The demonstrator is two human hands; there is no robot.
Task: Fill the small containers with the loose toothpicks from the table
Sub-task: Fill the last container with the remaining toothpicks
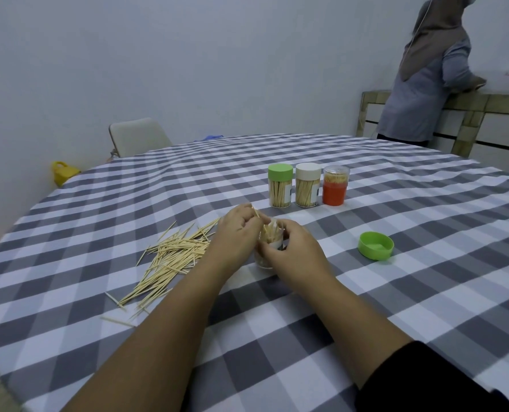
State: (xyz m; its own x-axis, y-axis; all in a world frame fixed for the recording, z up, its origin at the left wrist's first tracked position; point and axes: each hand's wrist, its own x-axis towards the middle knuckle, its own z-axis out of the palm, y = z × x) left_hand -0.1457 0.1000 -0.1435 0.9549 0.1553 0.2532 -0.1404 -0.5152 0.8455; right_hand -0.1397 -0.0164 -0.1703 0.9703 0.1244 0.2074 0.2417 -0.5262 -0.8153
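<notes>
Both forearms came in from the near edge, over the checked cloth on the table, and met at a small clear container roughly mid-table. Right hand was wrapped around the container, steadying it. Left hand was pinching a toothpick or a few right at the container's mouth, tip poking up past the fingers.

Loose toothpicks lay in a messy heap just left of the hands, with a few strays closer to the table edge. Green lid sat off to the right, upside down. Further back stood three containers in a row: green-capped, white-capped and an orange one, all looking full.

What could go wrong, I'd say: the container already looked pretty packed, so forcing more in could snap a pick or spring others out. It also seemed light, so a push from the left hand could tip it if the right let go.

Hard to see: the container was mostly buried behind both hands, so I couldn't tell how full it was or exactly how many picks the left hand held.
</notes>
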